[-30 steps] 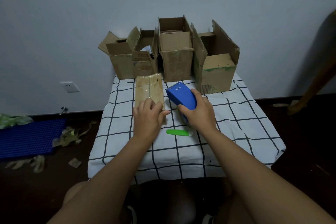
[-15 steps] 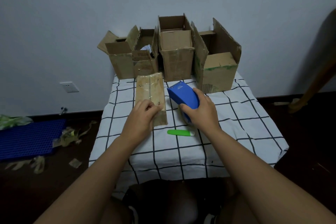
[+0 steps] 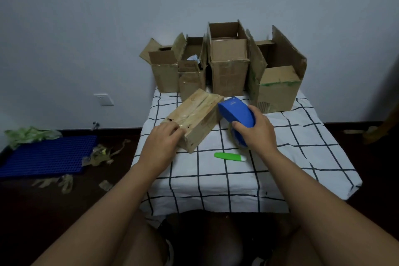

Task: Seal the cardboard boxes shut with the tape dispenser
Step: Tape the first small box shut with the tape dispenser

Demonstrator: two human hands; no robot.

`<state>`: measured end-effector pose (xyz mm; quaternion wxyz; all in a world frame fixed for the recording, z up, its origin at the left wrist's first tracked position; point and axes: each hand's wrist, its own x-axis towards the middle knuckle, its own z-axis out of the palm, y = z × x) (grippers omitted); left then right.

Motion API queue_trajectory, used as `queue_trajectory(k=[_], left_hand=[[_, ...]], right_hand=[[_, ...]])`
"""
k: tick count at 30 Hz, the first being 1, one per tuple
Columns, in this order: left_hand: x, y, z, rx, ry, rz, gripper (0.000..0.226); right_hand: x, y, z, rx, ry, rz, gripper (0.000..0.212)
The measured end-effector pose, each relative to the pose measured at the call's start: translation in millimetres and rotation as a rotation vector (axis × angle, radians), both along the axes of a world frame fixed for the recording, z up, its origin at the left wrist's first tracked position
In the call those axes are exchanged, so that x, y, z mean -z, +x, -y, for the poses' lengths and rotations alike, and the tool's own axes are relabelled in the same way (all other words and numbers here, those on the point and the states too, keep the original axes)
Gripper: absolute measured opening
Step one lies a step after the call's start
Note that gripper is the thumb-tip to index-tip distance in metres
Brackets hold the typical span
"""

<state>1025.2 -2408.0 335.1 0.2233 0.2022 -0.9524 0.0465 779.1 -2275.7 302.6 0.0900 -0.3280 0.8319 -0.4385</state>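
Observation:
A small closed cardboard box (image 3: 195, 119) with tape along its top lies at an angle on the checked table (image 3: 248, 177). My left hand (image 3: 160, 142) grips its near left end. My right hand (image 3: 257, 131) holds the blue tape dispenser (image 3: 236, 114) just right of the box, its nose close to the box's far end. Several open cardboard boxes stand along the back: a left one (image 3: 164, 71), a narrow one (image 3: 191, 77), a tall one (image 3: 228, 67) and a large right one (image 3: 276, 86).
A green utility knife (image 3: 228, 156) lies on the cloth in front of the dispenser. On the dark floor to the left are a blue mat (image 3: 47, 154) and scraps of used tape (image 3: 101, 153). The wall stands right behind the boxes.
My left hand has shifted left and turned the small box, so it now lies diagonally with its near end swung left. The dispenser has stayed beside it in my right hand.

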Motion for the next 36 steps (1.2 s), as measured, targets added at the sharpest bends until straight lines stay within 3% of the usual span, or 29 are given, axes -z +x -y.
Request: queue_trajectory(k=[3,8,13,23,30,36], left_hand=[[2.5,-0.2,-11.3,-0.085,0.097,-0.02,0.031],[12.4,-17.2,-22.3,-0.443,0.246,-0.021,0.06],[16.6,-24.3,-28.0,-0.512,0.28,-0.054,0.051],[19.4,-33.8,-31.1,-0.458,0.376,-0.179,0.04],[5.9,-7.8,-3.9,-0.323,0.312,-0.26,0.03],[-4.3,12.8,17.7,-0.29,0.35,-0.316,0.03]], right_hand=[[0.1,-0.6,-1.4,0.003,-0.014,0.021,0.076],[-1.6,0.9,-3.0,-0.003,-0.009,0.024,0.075],[-1.8,2.0,-1.8,-0.005,0.003,0.007,0.074],[-0.3,1.5,-2.0,-0.013,-0.009,0.002,0.073],[-11.1,6.8,-6.5,0.08,-0.226,0.104,0.072],[-38.4,18.5,-13.3,-0.052,-0.399,0.167,0.074]])
